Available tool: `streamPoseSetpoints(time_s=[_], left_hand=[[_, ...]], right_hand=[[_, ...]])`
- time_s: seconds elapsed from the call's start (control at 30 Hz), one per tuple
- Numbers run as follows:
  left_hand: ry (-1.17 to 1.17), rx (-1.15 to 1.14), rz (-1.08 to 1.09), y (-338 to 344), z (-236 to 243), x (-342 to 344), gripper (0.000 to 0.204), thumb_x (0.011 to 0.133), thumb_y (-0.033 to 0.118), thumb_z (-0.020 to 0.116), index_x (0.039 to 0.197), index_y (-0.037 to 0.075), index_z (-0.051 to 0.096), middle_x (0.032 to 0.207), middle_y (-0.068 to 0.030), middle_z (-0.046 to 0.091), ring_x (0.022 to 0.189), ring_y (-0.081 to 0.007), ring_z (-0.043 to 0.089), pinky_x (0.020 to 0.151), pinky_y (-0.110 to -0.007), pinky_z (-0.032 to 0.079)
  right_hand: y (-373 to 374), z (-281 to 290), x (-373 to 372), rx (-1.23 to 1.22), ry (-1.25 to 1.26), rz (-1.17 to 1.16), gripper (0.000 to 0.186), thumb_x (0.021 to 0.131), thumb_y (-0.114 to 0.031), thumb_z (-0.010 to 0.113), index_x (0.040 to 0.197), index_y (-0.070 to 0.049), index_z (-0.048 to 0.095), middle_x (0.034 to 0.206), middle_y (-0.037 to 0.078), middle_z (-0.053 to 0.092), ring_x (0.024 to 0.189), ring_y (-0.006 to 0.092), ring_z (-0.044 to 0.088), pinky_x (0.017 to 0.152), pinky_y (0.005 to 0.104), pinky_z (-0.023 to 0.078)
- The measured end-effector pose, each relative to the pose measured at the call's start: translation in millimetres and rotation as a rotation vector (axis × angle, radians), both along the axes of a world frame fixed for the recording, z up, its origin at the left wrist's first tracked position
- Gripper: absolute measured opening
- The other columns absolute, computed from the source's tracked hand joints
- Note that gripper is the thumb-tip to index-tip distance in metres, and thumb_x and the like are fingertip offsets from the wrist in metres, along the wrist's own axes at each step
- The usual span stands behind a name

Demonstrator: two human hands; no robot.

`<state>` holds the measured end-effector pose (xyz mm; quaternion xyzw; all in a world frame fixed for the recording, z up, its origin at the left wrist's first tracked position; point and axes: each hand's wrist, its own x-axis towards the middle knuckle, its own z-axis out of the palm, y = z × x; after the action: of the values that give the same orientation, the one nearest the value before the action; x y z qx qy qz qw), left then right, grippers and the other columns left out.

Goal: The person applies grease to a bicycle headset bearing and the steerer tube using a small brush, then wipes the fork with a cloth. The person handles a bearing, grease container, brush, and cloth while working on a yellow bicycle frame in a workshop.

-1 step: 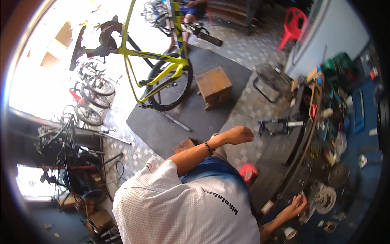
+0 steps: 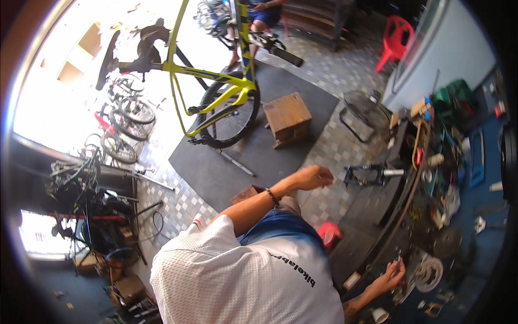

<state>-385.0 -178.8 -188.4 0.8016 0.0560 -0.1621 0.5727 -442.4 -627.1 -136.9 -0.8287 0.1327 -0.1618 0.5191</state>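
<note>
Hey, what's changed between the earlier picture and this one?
Nothing visibly changed. The left hand hangs loosely curled over the tiled floor near the black bike part on the bench edge, and the right hand pinches a small thin item at the cluttered workbench. The yellow bicycle and wooden stool sit as before.

Daylight blown out upper left; right side dim; fisheye bends edges; slight blur.

Glossy lime-yellow painted metal bike frame [image 2: 213,73], knobby matt black rubber tyre [image 2: 229,116] on it. Boxy brown wooden stool [image 2: 287,119] looks rough and unfinished, sitting on a dull dark grey rubber floor mat [image 2: 216,167]. White mesh-knit cloth shirt [image 2: 237,281], shiny red moulded plastic chair [image 2: 396,40], bare metal round disc [image 2: 429,272] on the cluttered surface.
</note>
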Motion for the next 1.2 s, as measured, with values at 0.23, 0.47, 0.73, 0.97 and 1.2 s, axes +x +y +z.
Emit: streamPoseSetpoints(time_s=[0.23, 0.47, 0.73, 0.97, 1.2], left_hand=[[-0.905, 0.671, 1.271, 348, 188, -32, 0.018, 0.101, 0.010, 0.054, 0.109, 0.002, 0.069, 0.088, -0.0117, 0.070, 0.075, -0.0227, 0.069, 0.069, -0.037, 0.053], [0.340, 1.564, 1.070, 576, 306, -31, 0.049, 0.096, 0.034, 0.067, 0.137, 0.008, 0.061, 0.152, -0.0226, 0.050, 0.142, -0.0406, 0.048, 0.114, -0.049, 0.046], [-0.885, 1.491, 1.645, 517, 351, -52, 0.035, 0.107, 0.039, 0.045, 0.117, 0.010, 0.061, 0.093, -0.0245, 0.074, 0.088, -0.0479, 0.071, 0.076, -0.057, 0.055], [-0.534, 0.710, 0.985, 324, 299, -109, 0.044, 0.108, 0.037, 0.052, 0.125, -0.001, 0.068, 0.113, -0.0083, 0.068, 0.106, -0.0171, 0.063, 0.098, -0.033, 0.049], [-0.145, -0.272, 0.627, 158, 143, 0, 0.033, 0.106, 0.038, 0.062, 0.107, 0.006, 0.072, 0.081, 0.0087, 0.055, 0.073, -0.0036, 0.051, 0.064, -0.023, 0.044]], right_hand=[[84, -10, 68, 0.077, 0.133, 0.150, 0.028, 0.108, -0.022, 0.055, 0.128, -0.002, 0.059, 0.128, 0.010, 0.066, 0.118, 0.0189, 0.064, 0.096, 0.0310, 0.051], [164, -9, 136, 0.032, 0.128, 0.255, 0.029, 0.108, -0.021, 0.055, 0.129, -0.001, 0.058, 0.127, 0.012, 0.065, 0.114, 0.0207, 0.065, 0.090, 0.0314, 0.053], [235, -5, 166, 0.107, 0.166, 0.380, 0.029, 0.108, -0.018, 0.053, 0.129, 0.001, 0.058, 0.126, 0.013, 0.064, 0.115, 0.0208, 0.063, 0.091, 0.0312, 0.053], [267, 8, 216, 0.226, 0.106, 0.651, 0.027, 0.108, -0.016, 0.057, 0.129, 0.001, 0.056, 0.126, 0.011, 0.063, 0.111, 0.0198, 0.066, 0.089, 0.0319, 0.052], [297, 46, 236, 0.342, 0.004, 0.828, 0.021, 0.106, -0.012, 0.060, 0.124, -0.001, 0.056, 0.118, 0.008, 0.065, 0.100, 0.0161, 0.069, 0.082, 0.0257, 0.055]])
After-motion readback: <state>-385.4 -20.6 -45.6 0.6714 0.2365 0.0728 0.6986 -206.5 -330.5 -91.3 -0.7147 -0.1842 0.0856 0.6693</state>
